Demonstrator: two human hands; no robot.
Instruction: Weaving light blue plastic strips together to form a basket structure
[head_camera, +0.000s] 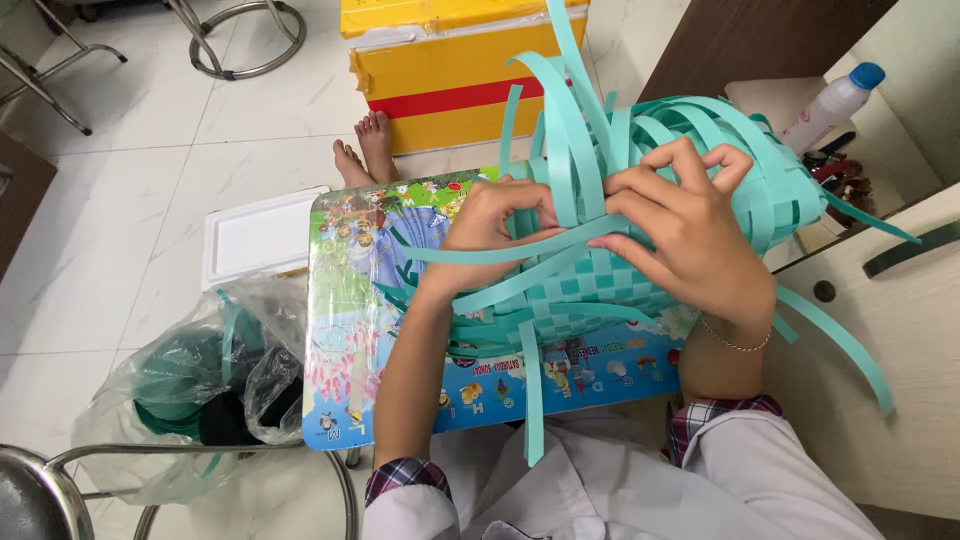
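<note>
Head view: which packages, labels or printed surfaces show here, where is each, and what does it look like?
Cardboard box: top centre on floor, yellow with red band.
Printed table top: under the hands, blue with colourful cartoon pictures.
Plastic bottle: top right, white, blue cap.
Plastic bag: lower left, clear, holding green strips.

One head cam only, so no shared view; it looked steeply down from above the wearer's chest, close to both hands; small picture-printed table (345, 330) filled mid-frame, its far edge toward the tiled floor (150, 180) at frame top.
</note>
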